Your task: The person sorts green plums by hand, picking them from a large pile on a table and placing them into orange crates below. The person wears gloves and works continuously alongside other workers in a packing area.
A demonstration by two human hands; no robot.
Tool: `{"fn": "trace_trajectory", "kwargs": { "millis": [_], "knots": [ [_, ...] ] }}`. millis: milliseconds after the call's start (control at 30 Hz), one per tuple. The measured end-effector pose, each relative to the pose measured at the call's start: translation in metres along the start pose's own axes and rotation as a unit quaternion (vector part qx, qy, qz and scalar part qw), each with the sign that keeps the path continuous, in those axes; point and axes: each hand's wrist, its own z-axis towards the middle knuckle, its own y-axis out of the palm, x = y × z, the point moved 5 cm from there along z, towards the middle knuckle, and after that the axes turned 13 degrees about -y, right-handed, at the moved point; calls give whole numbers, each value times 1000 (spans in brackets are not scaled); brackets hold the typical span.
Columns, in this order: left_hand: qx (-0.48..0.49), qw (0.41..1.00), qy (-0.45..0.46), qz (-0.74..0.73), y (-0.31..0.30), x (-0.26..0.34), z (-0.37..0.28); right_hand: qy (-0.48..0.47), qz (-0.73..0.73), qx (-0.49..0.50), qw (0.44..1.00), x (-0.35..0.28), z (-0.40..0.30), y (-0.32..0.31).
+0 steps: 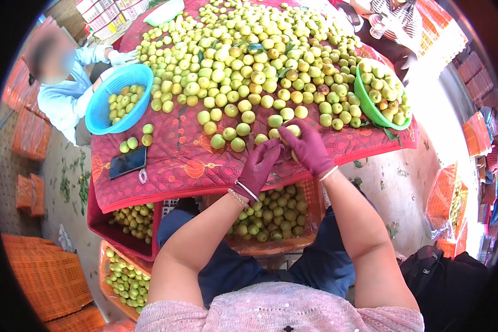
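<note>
Loose green jujubes (240, 79) are heaped over a table with a red quilted, patterned cloth (170, 157). My right hand (309, 149), in a maroon glove, has its thumb and fingers around one green jujube (294, 130) at the near edge of the heap. Beside it, my left hand (259, 168), gloved alike, has its fingers bent close to the right fingertips; whether anything is inside them is hidden. Under my forearms, between my knees, an orange plastic crate (269, 249) lined with clear film holds many more jujubes (274, 213).
A blue basket (92, 112) with jujubes stands left, near a co-worker's gloved hand (122, 58). A heaped green basket (367, 106) sits at the right edge. A phone (128, 162) lies front left. Fruit-filled crates (124, 286) stand below left; another person (398, 25) sits at far right.
</note>
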Motion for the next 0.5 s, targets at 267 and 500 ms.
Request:
{"fn": "trace_trajectory", "kwargs": {
  "millis": [267, 500],
  "knots": [
    [-81, 937, -143, -308, 23, 23, -22, -106, -50, -52, 992, -37, -15, 40],
    [-142, 871, -156, -443, 15, 25, -16, -258, -139, -42, 955, -49, -18, 52]
  ]
}}
